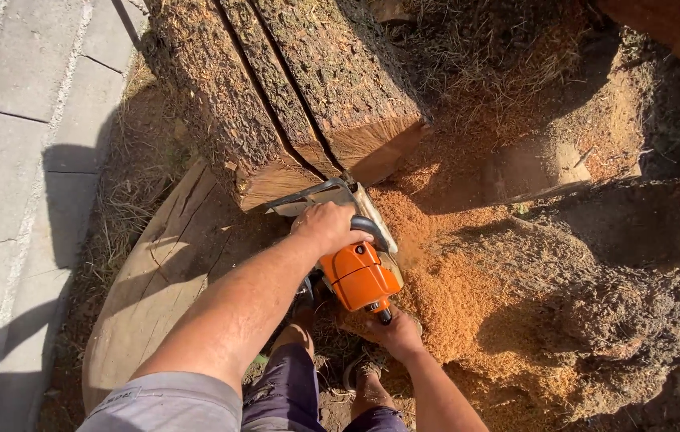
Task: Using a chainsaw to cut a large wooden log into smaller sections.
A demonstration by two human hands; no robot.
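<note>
A left hand (328, 226) closes around the front handle of an orange chainsaw (360, 274) (its bar buried in a thick log (292, 88)); the right hand (393, 330) clasps the rear grip above heaped sawdust (444, 296).

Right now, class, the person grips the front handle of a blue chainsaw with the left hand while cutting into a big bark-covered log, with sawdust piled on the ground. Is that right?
Not quite: the chainsaw is orange, not blue, as the head view shows. The rest holds: the left hand grips its front handle, it cuts into the bark-covered log, and sawdust is piled on the ground.
</note>
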